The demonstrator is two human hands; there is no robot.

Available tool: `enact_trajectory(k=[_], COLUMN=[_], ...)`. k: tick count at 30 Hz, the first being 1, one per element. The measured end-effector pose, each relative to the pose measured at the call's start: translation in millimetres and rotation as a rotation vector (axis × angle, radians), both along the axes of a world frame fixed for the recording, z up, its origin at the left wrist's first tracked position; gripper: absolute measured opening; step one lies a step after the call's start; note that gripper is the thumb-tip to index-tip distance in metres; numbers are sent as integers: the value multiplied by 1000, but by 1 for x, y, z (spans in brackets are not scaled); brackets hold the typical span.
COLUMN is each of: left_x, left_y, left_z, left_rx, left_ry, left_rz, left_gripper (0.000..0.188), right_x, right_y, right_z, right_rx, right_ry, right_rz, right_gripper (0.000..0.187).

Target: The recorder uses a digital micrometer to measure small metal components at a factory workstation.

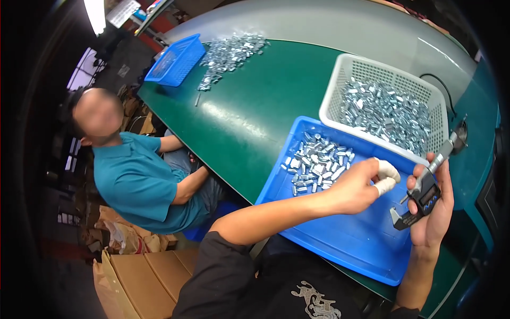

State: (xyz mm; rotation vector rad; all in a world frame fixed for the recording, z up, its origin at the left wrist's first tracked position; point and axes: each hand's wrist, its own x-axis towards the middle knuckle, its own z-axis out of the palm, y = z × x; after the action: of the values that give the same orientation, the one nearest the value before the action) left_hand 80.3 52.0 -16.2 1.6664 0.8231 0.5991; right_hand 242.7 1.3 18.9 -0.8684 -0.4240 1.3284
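My right hand point(433, 212) is wrapped round a digital micrometer point(422, 199) with a dark frame and silver barrel, held over the right side of a shallow blue tray point(361, 250). Its measuring gap points toward my left hand point(361, 186), which hovers over the tray's middle. White finger covers sit on the left thumb and a finger, whose tips are brought together. Anything between those tips is too small or hidden to make out. Small shiny metal parts point(319, 162) lie in a loose heap at the tray's far left.
Behind the tray stands a white plastic basket point(330, 101) full of similar metal pieces point(385, 111). Across the green table point(239, 117) are another metal heap point(231, 53) and a blue basket point(178, 61). A person point(143, 175) in a teal shirt sits at left. Cardboard boxes point(149, 282) stand below.
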Motion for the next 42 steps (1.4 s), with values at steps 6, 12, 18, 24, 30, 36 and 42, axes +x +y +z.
enact_trajectory(k=[6, 12, 18, 24, 30, 36, 42], left_x=[-10, -9, -13, -13, -11, -13, -16], left_y=[-1, -10, -12, -13, -11, -12, -9], left_z=[12, 7, 8, 9, 7, 5, 7], left_rx=[-454, -427, -522, -481, -503, -491, -483], left_ry=[-393, -339, -362, -355, -351, -360, -302], left_rz=[207, 73, 57, 43, 48, 50, 32], left_gripper=[27, 25, 25, 25, 25, 25, 25], right_x=[4, 12, 10, 10, 8, 6, 3], right_y=[16, 16, 13, 13, 13, 12, 11], right_z=[-4, -8, -11, -13, -9, -9, -7], right_rx=[-25, 37, 38, 60, 34, 30, 20], right_ry=[143, 160, 118, 106, -5, 1, 61], right_rz=[106, 112, 123, 156, 87, 87, 98], right_gripper=[42, 48, 52, 50, 41, 42, 42])
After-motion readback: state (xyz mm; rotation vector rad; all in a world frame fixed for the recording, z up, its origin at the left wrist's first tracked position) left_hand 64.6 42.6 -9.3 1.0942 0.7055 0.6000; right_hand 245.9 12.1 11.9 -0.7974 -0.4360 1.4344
